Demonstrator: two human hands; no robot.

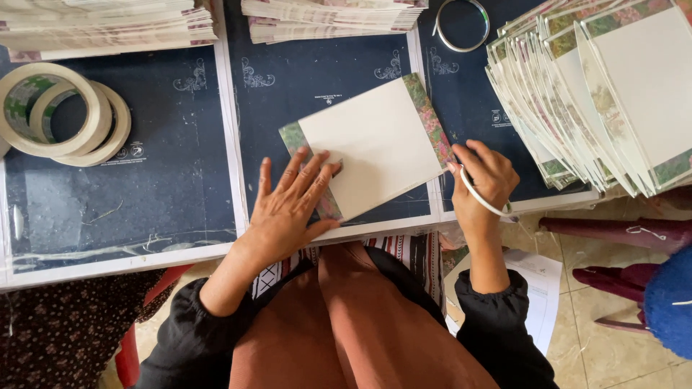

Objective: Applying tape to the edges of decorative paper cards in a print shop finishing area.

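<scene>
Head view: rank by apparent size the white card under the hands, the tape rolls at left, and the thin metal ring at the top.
1. white card, clearly largest.
2. tape rolls, the overlapping pair taken together.
3. metal ring, smallest, partly cut off by the frame edge.

Work surface is covered in dark blue printed sheets laid side by side. A white card with floral borders sits in the middle; left of it are tape rolls, right a fanned card pile, above it more stacks and a thin ring.
</scene>
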